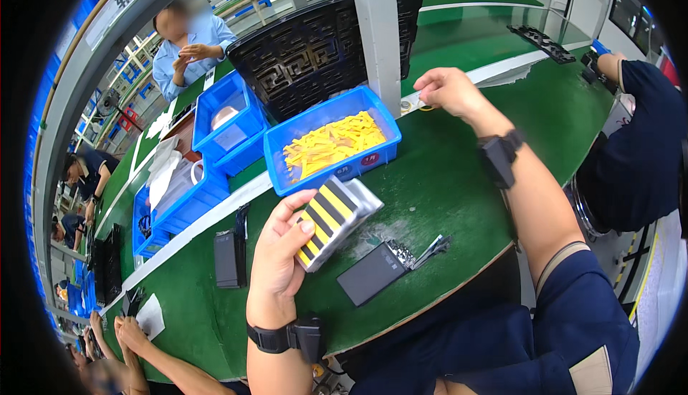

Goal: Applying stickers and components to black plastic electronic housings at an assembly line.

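- Your left hand (281,248) is closed around a striped block (326,224), its thumb pressed over the yellow and black bands.
- That striped block is tilted and appears raised above the green tabletop (459,201), in front of the blue bin (389,153); its far end is silvery grey and partly blurred.
- Your right hand (453,95) is reached out beside the pale post (380,44), its fingers loosely curled toward the thumb; you can't tell from this view whether anything sits between the fingertips.
- Inside the blue bin lies a loose heap of yellow strips (335,142).
- Nearest you, just right of the striped block, a dark grey pack (371,274) lies flat, with small pale-and-dark pieces (423,253) at its right end.
- To the left of your left hand, more dark packs (228,260) rest on the tabletop.
- Behind the bin stand black patterned trays (301,69).
- Across from you, a co-worker in a light-blue shirt (166,62) has both hands raised together.
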A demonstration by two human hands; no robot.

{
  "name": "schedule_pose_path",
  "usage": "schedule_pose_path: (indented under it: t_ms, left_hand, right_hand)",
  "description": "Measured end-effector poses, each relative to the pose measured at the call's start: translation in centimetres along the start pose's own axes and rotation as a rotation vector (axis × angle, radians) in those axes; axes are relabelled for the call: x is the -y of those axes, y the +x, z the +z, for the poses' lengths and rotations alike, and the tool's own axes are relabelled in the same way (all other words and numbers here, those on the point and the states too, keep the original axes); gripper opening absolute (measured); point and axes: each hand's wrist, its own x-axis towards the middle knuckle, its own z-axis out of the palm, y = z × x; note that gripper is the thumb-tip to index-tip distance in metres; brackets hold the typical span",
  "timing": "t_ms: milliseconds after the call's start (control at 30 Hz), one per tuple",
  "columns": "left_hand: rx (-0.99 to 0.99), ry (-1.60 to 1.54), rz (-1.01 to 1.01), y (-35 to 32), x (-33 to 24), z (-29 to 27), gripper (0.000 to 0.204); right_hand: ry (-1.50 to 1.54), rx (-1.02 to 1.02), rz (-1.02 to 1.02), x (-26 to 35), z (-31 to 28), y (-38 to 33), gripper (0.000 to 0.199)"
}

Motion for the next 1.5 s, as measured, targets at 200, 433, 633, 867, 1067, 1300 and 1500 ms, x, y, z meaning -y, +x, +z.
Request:
schedule_pose_path:
  t_ms: [200, 433, 633, 867, 1067, 1300, 1500]
  left_hand:
    - [-0.003, 0.026, -0.035, -0.1, 0.5, 1.0, 0.046]
    - [0.004, 0.388, 0.061, -0.9, 0.5, 2.8, 0.05]
    - [-0.041, 1.102, 0.406, -0.1, 1.6, 2.0, 0.054]
    - [0.02, 1.298, 0.603, 0.7, 1.4, 5.3, 0.052]
    - [0.202, 1.526, 0.7, 4.0, 2.9, 7.7, 0.05]
    - [0.261, 1.594, 0.401, 6.0, 4.4, 6.3, 0.053]
    - [0.268, 1.507, 0.333, 5.6, 4.5, 5.7, 0.053]
  right_hand:
    - [-0.059, -0.135, -0.051, -4.3, 2.9, 3.8, 0.026]
    - [-0.086, -0.445, -0.182, -4.8, 2.4, 3.2, 0.028]
    - [0.333, -0.081, -0.153, 1.2, 2.6, -5.1, 0.014]
    - [0.712, 0.174, -0.076, 3.4, 5.6, -12.4, 0.028]
    - [0.834, -0.157, -0.062, 1.2, 5.3, -11.1, 0.021]
    - [0.904, -0.026, 0.085, -2.0, 6.4, -9.7, 0.017]
    - [0.747, -0.106, 0.01, -1.1, 8.5, -9.7, 0.013]
